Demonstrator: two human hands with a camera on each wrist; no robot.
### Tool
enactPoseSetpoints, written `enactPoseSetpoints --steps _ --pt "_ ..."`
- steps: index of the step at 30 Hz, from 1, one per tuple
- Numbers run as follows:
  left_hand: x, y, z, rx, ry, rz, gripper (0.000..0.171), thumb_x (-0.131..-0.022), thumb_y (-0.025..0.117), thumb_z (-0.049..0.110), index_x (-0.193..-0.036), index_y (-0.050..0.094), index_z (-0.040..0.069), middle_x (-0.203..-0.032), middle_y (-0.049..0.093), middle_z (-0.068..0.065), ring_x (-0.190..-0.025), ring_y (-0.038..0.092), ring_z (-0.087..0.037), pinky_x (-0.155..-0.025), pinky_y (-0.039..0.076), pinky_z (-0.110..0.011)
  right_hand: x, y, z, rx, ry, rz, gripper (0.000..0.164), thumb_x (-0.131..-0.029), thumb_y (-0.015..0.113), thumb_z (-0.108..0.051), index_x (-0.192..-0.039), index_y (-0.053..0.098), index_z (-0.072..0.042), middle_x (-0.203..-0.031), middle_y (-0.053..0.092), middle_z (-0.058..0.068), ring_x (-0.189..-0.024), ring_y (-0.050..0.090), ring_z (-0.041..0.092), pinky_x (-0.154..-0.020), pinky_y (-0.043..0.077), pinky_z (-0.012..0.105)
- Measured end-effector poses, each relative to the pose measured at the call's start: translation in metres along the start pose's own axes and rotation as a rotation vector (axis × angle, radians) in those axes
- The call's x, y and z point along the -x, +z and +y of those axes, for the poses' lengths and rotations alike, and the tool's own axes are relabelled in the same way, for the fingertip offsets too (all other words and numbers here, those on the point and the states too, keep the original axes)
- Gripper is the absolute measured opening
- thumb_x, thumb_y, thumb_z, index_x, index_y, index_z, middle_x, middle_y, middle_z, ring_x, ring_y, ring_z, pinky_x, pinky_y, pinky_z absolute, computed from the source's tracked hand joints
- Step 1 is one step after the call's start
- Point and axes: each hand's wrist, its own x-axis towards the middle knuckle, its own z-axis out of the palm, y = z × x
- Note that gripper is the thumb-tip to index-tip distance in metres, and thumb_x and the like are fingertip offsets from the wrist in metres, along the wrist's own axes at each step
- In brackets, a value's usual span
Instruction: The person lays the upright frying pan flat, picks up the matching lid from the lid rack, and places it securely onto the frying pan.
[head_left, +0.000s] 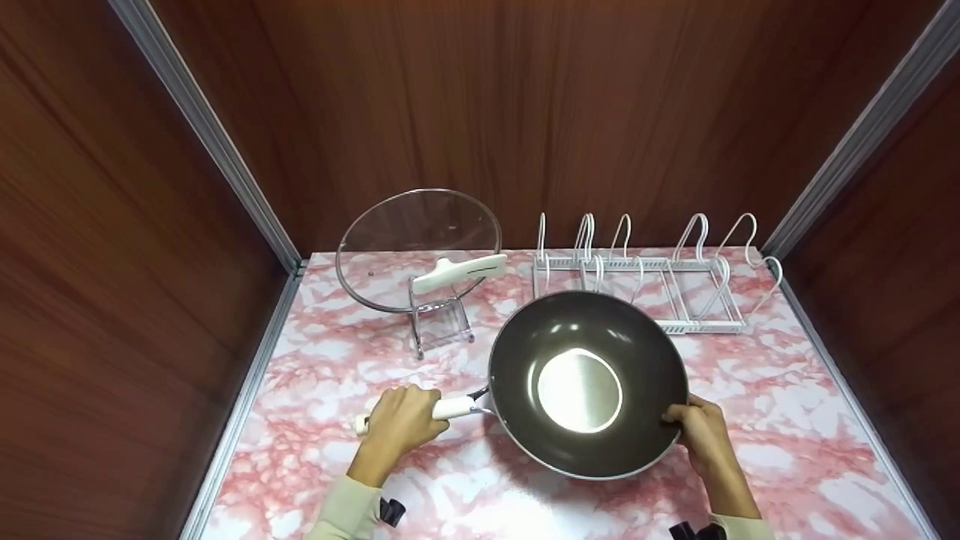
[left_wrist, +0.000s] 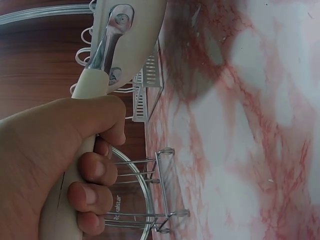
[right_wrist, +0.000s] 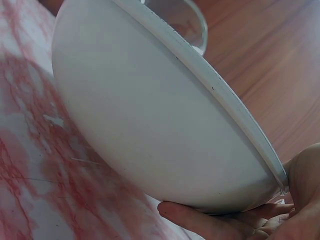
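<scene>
A wok (head_left: 589, 450) with a dark inside and a white outside is held above the marbled table, its shadow lying below. My left hand (head_left: 405, 418) grips its white handle (head_left: 454, 407); in the left wrist view the fingers wrap right round that handle. On the opposite side, my right hand (head_left: 701, 431) holds the rim, thumb over the inside. From the right wrist, fingers (right_wrist: 200, 220) show under the wok's white outer wall (right_wrist: 150, 110). The wok overlaps the front of a white wire rack (head_left: 705, 328) in the head view.
A glass lid (head_left: 405, 225) with a white handle (head_left: 461, 273) leans upright in a small metal stand (head_left: 442, 341) at the back left. The rack's upright loops stand at the back right. Brown wood-grain panels (head_left: 480, 112) with metal edge strips enclose the table (head_left: 300, 420) on three sides.
</scene>
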Motion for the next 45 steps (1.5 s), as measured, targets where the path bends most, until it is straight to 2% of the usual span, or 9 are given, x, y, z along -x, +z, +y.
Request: enactPoseSetpoints --steps 4,12,20,31,38,45 --pt "0.0 0.002 0.0 0.001 -0.002 -0.015 0.035 -0.074 0.083 0.034 -0.067 0.052 0.02 -0.057 0.05 0.003 -0.049 0.044 -0.018 -0.046 0.041 -0.039 -0.001 0.0 0.002 -0.008 0.009 0.007 0.051 -0.085 0.054 0.012 -0.135 0.057 0.015 -0.082 0.072 0.001 -0.071 0.072 0.013 -0.066 0.063 0.03" --pt "0.001 0.007 0.0 0.009 -0.006 -0.03 0.035 -0.075 0.083 0.034 -0.066 0.053 0.019 -0.057 0.049 0.004 -0.048 0.042 -0.017 -0.045 0.037 -0.036 -0.003 -0.001 0.008 -0.01 0.018 -0.012 0.055 -0.086 0.053 0.011 -0.14 0.053 0.016 -0.085 0.073 0.002 -0.074 0.074 0.014 -0.068 0.064 0.03" --pt "0.002 0.011 0.0 0.011 -0.005 -0.031 0.035 -0.075 0.084 0.035 -0.067 0.054 0.019 -0.057 0.051 0.003 -0.048 0.042 -0.017 -0.046 0.037 -0.036 -0.004 0.001 0.013 -0.013 0.016 0.001 0.048 -0.084 0.053 0.011 -0.132 0.058 0.014 -0.081 0.073 0.002 -0.071 0.074 0.014 -0.066 0.064 0.03" --pt "0.003 0.016 -0.001 0.035 -0.025 -0.065 0.034 -0.074 0.084 0.033 -0.067 0.054 0.019 -0.058 0.05 0.004 -0.05 0.043 -0.017 -0.046 0.038 -0.038 -0.008 0.001 0.02 -0.007 0.029 -0.019 0.056 -0.084 0.054 0.01 -0.139 0.054 0.015 -0.083 0.073 0.003 -0.074 0.073 0.014 -0.066 0.063 0.03" --pt "0.005 0.019 -0.001 0.036 -0.03 -0.069 0.034 -0.075 0.083 0.033 -0.067 0.053 0.019 -0.058 0.05 0.003 -0.05 0.043 -0.017 -0.046 0.038 -0.037 -0.011 0.001 0.025 -0.007 0.031 -0.045 0.068 -0.085 0.054 0.01 -0.152 0.044 0.016 -0.093 0.075 0.004 -0.08 0.073 0.014 -0.07 0.063 0.03" --pt "0.006 0.021 -0.002 0.043 -0.034 -0.061 0.032 -0.073 0.081 0.031 -0.066 0.052 0.02 -0.058 0.048 0.004 -0.05 0.042 -0.017 -0.047 0.038 -0.038 -0.014 0.001 0.028 0.001 0.04 -0.054 0.069 -0.085 0.052 0.009 -0.152 0.041 0.018 -0.09 0.075 0.004 -0.078 0.075 0.015 -0.069 0.064 0.03"
